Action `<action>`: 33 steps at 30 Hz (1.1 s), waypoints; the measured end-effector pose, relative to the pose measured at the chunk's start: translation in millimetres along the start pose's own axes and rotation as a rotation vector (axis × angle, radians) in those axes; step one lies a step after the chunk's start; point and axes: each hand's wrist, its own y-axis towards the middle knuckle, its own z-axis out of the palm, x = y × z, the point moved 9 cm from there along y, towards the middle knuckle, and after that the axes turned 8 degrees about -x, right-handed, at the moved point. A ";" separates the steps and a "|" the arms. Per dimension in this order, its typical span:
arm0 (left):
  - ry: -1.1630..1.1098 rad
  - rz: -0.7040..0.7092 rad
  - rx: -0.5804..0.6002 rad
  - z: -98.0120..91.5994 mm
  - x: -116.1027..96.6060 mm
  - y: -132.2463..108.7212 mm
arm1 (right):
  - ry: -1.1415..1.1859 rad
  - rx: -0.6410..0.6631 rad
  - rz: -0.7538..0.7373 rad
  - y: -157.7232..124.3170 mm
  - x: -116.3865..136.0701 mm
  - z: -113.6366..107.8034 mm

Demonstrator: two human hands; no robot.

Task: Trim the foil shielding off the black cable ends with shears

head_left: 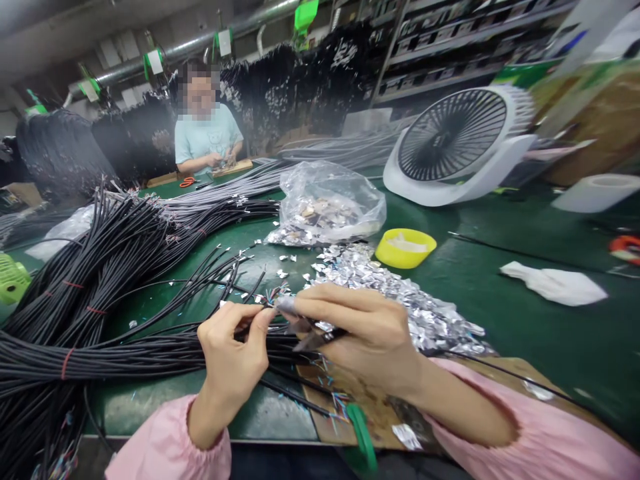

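Note:
My left hand is closed in a pinch on the stripped end of a black cable, where thin coloured wires fan out. Against it, the fingertips of my right hand press together at the same wires, and a grey covering shows on one fingertip. Tucked under the right fingers is a dark tool with pointed metal blades; its handle is mostly hidden by the hand. Beneath both hands run bundled black cables. Beside the right hand lies a heap of silver foil scraps.
A clear plastic bag of scraps stands beyond the heap, near a yellow dish. To the right are a white fan and a crumpled white cloth. A green loop lies in front. Across the table sits another person.

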 end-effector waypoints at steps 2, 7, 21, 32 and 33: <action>-0.001 -0.012 -0.007 -0.5 1.9 -0.3 | 0.036 0.020 0.014 0.0 0.9 1.8; 0.007 0.017 -0.060 -3.9 1.0 -1.8 | 0.015 -0.059 0.256 5.1 -20.2 -3.8; 0.048 0.116 -0.078 -1.9 -7.5 -3.9 | 0.013 -0.053 0.382 -0.7 -32.5 1.6; 0.108 0.196 0.082 4.2 -15.1 1.5 | 0.409 0.059 0.765 -11.4 -61.7 23.8; 0.125 0.202 0.093 5.0 -15.1 2.0 | 0.465 0.057 0.774 -11.5 -60.7 24.9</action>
